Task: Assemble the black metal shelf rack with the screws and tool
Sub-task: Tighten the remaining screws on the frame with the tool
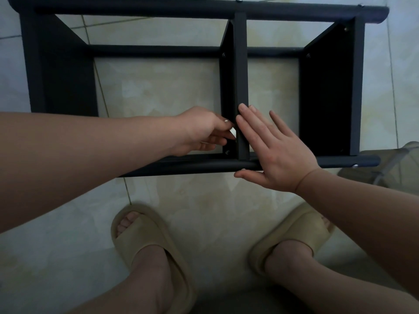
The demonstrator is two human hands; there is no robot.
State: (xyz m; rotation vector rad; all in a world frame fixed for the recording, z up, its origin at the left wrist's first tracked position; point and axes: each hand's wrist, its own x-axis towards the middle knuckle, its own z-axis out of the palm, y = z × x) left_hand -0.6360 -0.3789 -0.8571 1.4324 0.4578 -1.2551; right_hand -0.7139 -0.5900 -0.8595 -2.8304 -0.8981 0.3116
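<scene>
The black metal shelf rack (204, 10) stands on the tiled floor in front of me, seen from above, with long tubes front and back and upright panels between them. My left hand (201, 130) reaches inside the frame and pinches a small white tool (233, 133) against the left face of the middle panel (241, 75), just above a screw (227, 152). My right hand (276, 148) lies flat with straight fingers against the right side of that panel, its thumb under the front tube (181, 165). More screw heads show along the tubes.
My two feet in beige slippers (147, 236) stand on the pale tiles right below the rack. A translucent plastic object (390, 164) sits at the right edge beside the rack's front tube end.
</scene>
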